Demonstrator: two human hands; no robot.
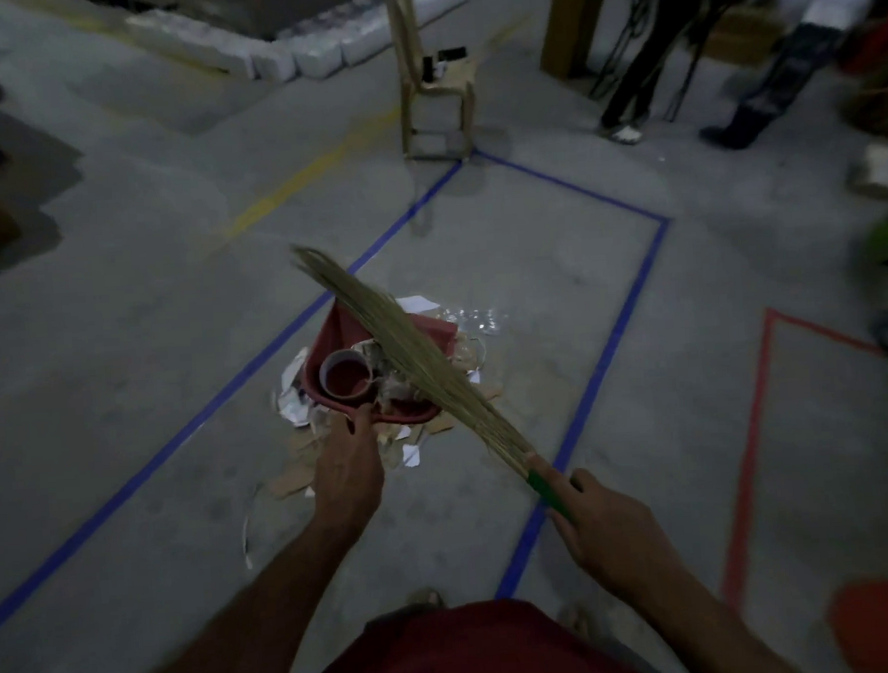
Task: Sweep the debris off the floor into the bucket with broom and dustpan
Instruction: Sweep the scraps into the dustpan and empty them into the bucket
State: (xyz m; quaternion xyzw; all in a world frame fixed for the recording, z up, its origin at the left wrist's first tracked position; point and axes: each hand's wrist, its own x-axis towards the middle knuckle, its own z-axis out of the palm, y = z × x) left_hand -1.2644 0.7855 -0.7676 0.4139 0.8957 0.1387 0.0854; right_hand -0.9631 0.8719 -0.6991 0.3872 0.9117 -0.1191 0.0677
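The right hand [609, 525] has its fingers curled round the green-wrapped handle of one grass broom [407, 353], whose long bristles slant up and to the left across the dustpan. The left hand [347, 470] grips the near rim of the single red dustpan [339, 331]; how its fingertips lie under the rim cannot be told. In the pan sits one paper cup [345, 375] on its side, mouth toward the camera, beside crumpled scraps. Around the pan lies the debris [305, 472] — torn cardboard, white paper and a patch of clear plastic — on the concrete floor [479, 262] inside a rectangle of blue tape [630, 300]. One orange bucket [884, 627] shows at the lower right corner, well apart. One wooden chair [434, 89] stands beyond, and two people's legs at the upper right.
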